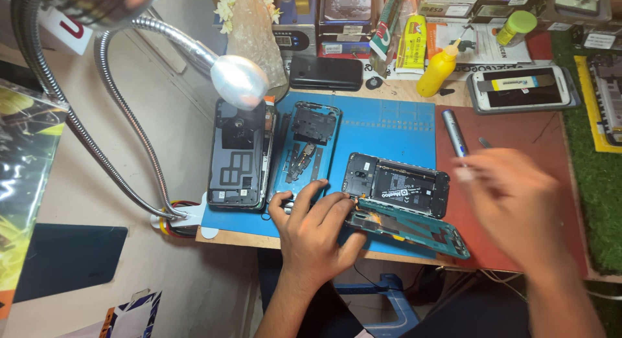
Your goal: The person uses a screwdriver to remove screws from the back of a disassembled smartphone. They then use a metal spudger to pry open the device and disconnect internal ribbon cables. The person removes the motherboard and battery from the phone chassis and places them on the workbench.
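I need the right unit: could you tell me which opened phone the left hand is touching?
The left hand rests on the rightmost opened phone, the one lying crosswise.

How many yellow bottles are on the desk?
1. The yellow squeeze bottle stands at the back of the desk, just past the blue mat, left of a white phone. A green-capped container sits farther back; others may hide among the boxes.
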